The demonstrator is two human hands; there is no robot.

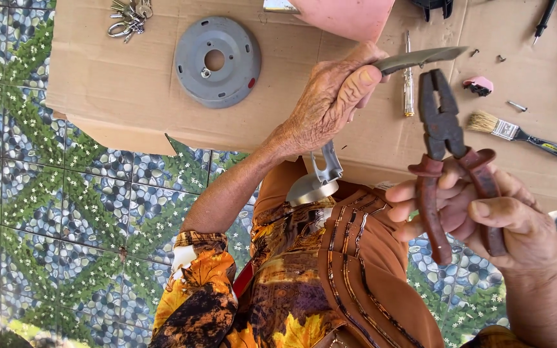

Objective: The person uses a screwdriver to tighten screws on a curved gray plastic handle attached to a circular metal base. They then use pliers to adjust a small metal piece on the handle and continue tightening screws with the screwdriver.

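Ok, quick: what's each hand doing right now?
Left hand: closed on a knife.
Right hand: closed round the handles of rusty pliers.

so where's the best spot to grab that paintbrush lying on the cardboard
Take the paintbrush by its dark handle, the long slim part that points toward the right edge of the picture, away from the bristles. It lies flat on the cardboard with open space around the handle, so coming from above with fingers across the handle looks easiest. The right hand, holding the pliers, is nearest.
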